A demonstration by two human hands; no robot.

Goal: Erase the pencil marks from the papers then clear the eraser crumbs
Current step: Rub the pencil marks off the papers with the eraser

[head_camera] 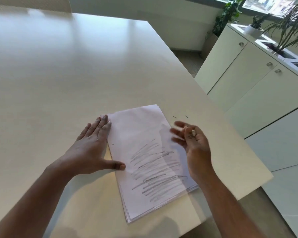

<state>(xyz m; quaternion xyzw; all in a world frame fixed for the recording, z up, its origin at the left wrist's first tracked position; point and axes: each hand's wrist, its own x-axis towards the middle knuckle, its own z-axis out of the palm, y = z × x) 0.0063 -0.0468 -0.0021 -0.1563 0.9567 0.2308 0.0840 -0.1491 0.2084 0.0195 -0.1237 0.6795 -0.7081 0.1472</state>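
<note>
A stack of white papers (144, 134) lies on the white table (58, 74) near its right edge. The top sheet carries grey pencil scribbles (156, 170) across its lower half; its upper half is blank. My left hand (91, 148) rests flat at the stack's left edge, thumb on the sheet. My right hand (193, 146) hovers over the stack's right side, fingers spread and blurred, with a small whitish eraser (193, 133) tucked between thumb and forefinger.
Two tiny dark crumbs (175, 117) lie on the table beyond the stack. The table's right edge runs close to the papers. White cabinets (248, 83) with potted plants (255, 24) stand to the right across a strip of floor.
</note>
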